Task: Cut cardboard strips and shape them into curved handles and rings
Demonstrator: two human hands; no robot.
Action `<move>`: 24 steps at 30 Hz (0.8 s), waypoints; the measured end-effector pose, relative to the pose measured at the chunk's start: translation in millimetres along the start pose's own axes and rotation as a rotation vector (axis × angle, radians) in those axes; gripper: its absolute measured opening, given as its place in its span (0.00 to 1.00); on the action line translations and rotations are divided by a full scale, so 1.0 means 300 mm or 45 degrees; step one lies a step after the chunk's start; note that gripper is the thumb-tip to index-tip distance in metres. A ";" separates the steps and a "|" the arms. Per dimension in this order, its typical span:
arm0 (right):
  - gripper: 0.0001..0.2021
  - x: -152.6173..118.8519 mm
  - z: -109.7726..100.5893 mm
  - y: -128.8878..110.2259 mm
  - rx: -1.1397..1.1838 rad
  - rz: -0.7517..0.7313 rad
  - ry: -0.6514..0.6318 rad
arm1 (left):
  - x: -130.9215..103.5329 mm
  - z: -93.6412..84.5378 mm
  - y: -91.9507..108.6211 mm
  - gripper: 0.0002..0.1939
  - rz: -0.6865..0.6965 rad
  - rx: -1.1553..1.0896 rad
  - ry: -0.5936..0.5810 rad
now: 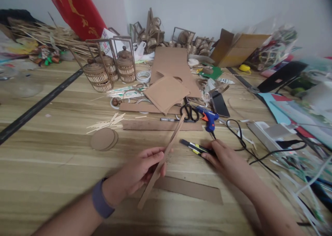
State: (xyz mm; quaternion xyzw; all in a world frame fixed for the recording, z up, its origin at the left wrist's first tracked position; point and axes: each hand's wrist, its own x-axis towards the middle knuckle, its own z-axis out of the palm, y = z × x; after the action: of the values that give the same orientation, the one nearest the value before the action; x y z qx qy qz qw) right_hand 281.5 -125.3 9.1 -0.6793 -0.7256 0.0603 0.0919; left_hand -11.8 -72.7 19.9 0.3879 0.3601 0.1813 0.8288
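Observation:
Near the middle of the table, my left hand (pixel 149 167) grips a narrow cardboard strip (pixel 168 148) that slants up and away to the right. To its right, my right hand (pixel 220 156) has its fingers closed on a black and yellow utility knife (pixel 195 148), which lies low over the tabletop. Below the held strip, a wider cardboard strip (pixel 192 190) rests flat on the wood. Beyond my hands lie another long cardboard strip (pixel 160 125), a pair of black-handled scissors (pixel 190 112) and a blue hot glue gun (pixel 210 120).
Round cardboard discs (pixel 102 139) and thin wooden sticks (pixel 109 123) lie at left. Small bamboo lanterns (pixel 97 77) stand farther back. A square cardboard piece (pixel 167 92) sits in the middle. At right are a power strip (pixel 269 135) with cables and a dark phone (pixel 220 104).

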 end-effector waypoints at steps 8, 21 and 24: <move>0.16 -0.022 -0.038 -0.070 0.136 -0.070 0.306 | -0.001 -0.016 0.000 0.21 -0.028 -0.230 -0.204; 0.23 0.037 -0.024 -0.252 -0.021 -0.686 0.187 | -0.025 -0.024 0.024 0.28 0.088 -0.079 -0.374; 0.24 0.035 -0.024 -0.240 -0.059 -0.714 0.188 | -0.024 -0.022 0.033 0.31 0.070 -0.048 -0.362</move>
State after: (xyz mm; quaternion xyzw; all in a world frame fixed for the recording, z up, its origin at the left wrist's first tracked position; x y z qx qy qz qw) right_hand 212.3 -120.2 32.0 -0.4567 -0.8776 -0.0334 0.1419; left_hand -21.7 -67.2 27.7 0.4037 0.2250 0.1537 0.8733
